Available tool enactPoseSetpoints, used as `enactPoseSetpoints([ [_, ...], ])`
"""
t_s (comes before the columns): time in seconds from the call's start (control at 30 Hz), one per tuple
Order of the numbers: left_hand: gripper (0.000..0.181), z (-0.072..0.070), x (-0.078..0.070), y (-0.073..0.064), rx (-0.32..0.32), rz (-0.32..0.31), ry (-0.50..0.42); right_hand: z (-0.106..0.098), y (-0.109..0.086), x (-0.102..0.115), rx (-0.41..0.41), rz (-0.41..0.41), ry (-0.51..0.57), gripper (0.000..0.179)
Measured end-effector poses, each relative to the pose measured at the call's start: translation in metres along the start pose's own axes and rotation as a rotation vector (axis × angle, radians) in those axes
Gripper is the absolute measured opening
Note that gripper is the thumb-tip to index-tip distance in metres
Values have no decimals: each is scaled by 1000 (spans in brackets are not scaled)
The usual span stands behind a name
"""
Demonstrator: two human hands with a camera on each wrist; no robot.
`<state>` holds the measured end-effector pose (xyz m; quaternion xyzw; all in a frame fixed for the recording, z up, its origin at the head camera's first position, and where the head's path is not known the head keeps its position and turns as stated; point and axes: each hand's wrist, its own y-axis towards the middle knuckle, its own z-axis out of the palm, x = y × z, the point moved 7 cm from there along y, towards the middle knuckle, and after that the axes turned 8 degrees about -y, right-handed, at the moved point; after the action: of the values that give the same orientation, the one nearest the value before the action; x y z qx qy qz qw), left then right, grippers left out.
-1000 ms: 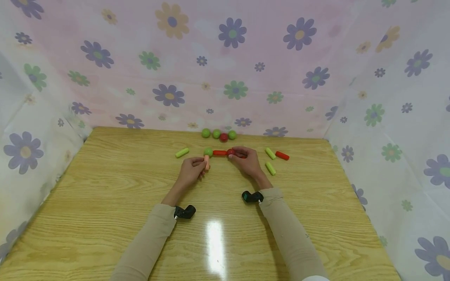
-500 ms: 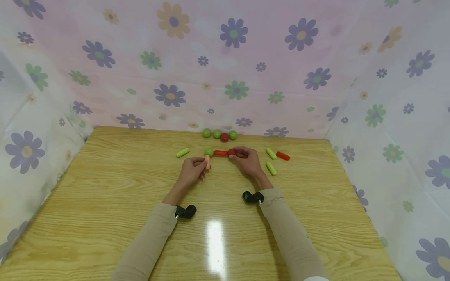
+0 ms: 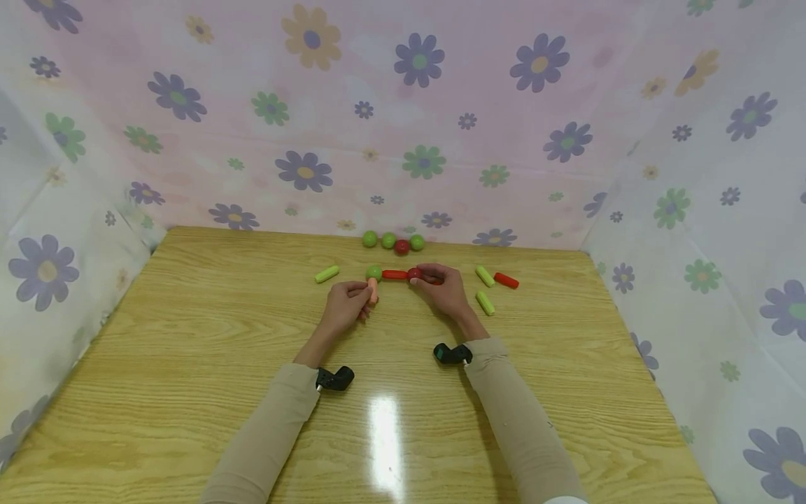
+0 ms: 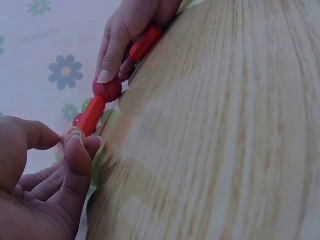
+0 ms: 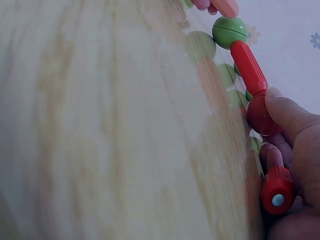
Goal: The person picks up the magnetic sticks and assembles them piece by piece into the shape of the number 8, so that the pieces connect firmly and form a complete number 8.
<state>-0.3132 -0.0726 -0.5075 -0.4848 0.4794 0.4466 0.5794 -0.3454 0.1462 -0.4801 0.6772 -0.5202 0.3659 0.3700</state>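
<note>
My left hand (image 3: 345, 308) pinches a salmon-pink rod (image 3: 373, 292) between thumb and fingertips. The rod's far end meets a green ball (image 3: 374, 273), or nearly so; I cannot tell if they are joined. From that ball a red rod (image 5: 249, 67) runs to a dark red ball (image 5: 262, 115), end to end in one line. My right hand (image 3: 444, 288) grips the dark red ball with thumb and fingers. A second red rod (image 5: 277, 192), with a silvery dot on its end, lies by that hand's lower fingers, partly hidden from the head view.
Three green balls, one at the left (image 3: 369, 239), and a red ball (image 3: 401, 246) line the table's back edge. A yellow-green rod (image 3: 327, 274) lies left. Two more yellow-green rods (image 3: 485, 303) and a red rod (image 3: 506, 280) lie right. Flowered cloth (image 3: 340, 126) stands behind.
My left hand and the salmon-pink rod have shifted very slightly to the right. The right hand keeps its grip on the dark red ball, and the loose pieces stay put.
</note>
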Motion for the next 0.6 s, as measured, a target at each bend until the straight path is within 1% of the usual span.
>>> enactPoseSetpoints([
  [0.1, 40, -1, 0, 0, 5, -14, -10, 3, 5, -13, -4, 4, -3, 38],
  [0.17, 41, -1, -1, 0, 2, -8, -9, 5, 8, -23, -8, 11, -7, 39],
  [0.23, 41, -1, -1, 0, -9, 6, -13, 5, 10, -28, -14, 15, -18, 39],
  [0.37, 38, -1, 2, 1, -37, 34, -22, 5, 11, -31, -20, 18, -24, 37],
  [0.6, 35, -2, 1, 1, -70, 52, -18, 5, 10, -30, -11, 21, -2, 39],
])
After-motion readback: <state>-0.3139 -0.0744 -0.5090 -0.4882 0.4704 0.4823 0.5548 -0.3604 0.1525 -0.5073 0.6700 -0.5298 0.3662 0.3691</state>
